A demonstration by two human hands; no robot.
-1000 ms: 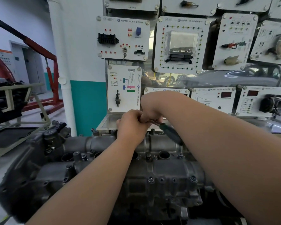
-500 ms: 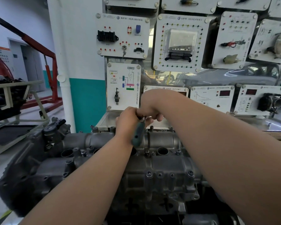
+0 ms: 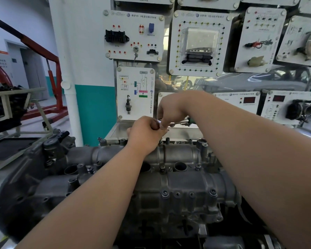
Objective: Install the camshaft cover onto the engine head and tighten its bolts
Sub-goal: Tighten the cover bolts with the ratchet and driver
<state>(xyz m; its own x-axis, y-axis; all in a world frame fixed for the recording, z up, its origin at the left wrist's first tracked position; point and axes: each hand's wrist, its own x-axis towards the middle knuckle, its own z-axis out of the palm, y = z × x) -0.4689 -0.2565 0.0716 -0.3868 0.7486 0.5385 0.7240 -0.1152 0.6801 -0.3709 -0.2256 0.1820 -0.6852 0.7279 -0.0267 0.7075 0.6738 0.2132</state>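
Note:
The grey metal camshaft cover (image 3: 178, 155) lies on the engine head (image 3: 169, 203) in front of me, with bolt heads (image 3: 165, 194) along its edges. My left hand (image 3: 144, 135) is closed over the head of a ratchet wrench at the cover's far edge. My right hand (image 3: 171, 112) grips the same ratchet wrench (image 3: 182, 121), whose chrome shaft and green handle stick out to the right. The bolt under the tool is hidden by my hands.
A training board with white panels (image 3: 133, 35) stands right behind the engine, with a metal tray (image 3: 115, 130) at its foot. A red engine hoist (image 3: 52, 69) and another engine stand (image 3: 11, 105) are at the left. A white pipe (image 3: 68, 87) runs down the wall.
The ratchet handle has swung from pointing toward me, below my left hand, round to the right. My right hand has followed it; my left hand has stayed on the tool's head.

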